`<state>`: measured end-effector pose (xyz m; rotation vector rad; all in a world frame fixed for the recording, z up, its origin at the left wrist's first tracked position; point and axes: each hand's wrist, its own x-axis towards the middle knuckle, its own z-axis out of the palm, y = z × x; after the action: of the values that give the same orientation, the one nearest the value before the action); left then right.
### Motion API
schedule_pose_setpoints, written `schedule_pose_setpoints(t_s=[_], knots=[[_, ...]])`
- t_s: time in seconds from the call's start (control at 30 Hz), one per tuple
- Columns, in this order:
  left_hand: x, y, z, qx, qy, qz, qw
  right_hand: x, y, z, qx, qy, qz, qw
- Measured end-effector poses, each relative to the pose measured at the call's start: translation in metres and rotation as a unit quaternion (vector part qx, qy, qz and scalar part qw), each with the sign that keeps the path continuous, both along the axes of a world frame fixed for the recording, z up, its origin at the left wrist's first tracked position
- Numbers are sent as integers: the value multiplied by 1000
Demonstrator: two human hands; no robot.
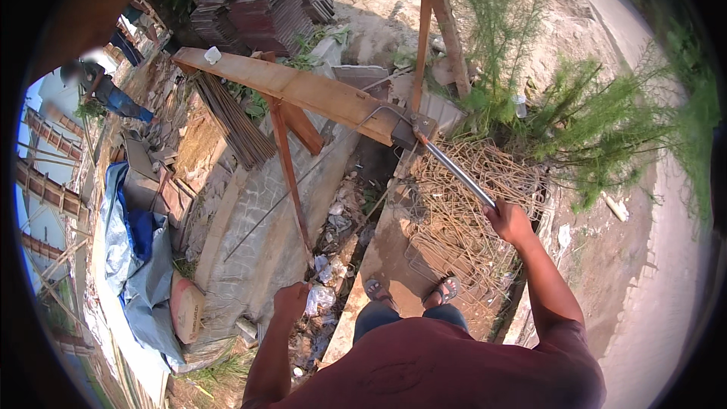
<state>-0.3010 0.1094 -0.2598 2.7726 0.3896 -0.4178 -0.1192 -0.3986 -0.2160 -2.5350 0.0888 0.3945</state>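
Note:
My right hand (509,222) is closed around the end of a long metal lever handle (459,174). That handle reaches up to a bar bender (409,133) fixed at the near end of a wooden beam (291,91). A thin steel rod (284,195) slants up from the lower left, and a bent length of rod curves beside the bender. My left hand (291,301) is a closed fist held low, near the foot of a wooden prop, with nothing showing from it. Many bent steel rods (473,208) lie in a tangled heap below the lever.
My sandalled feet stand on a concrete ledge (394,257) next to a littered ditch (337,220). Straight rods (231,117) lean under the beam, which bears a white cup (213,55). A blue tarp (136,257), stacked tiles (254,7), green shrubs (598,121) and another person (113,95) are around.

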Motion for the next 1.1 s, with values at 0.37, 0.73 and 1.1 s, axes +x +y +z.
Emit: schedule_pose_setpoints(t_s=[0.37, 0.73, 1.1], knots=[[74, 87, -8, 13, -52, -73, 996, -43, 58, -5, 322, 247, -211, 889], [83, 95, 3, -201, 157, -46, 966, -55, 80, -14, 368, 197, -183, 890], [108, 93, 34, -34, -309, 83, 947, -58, 60, -45, 391, 194, -179, 882]])
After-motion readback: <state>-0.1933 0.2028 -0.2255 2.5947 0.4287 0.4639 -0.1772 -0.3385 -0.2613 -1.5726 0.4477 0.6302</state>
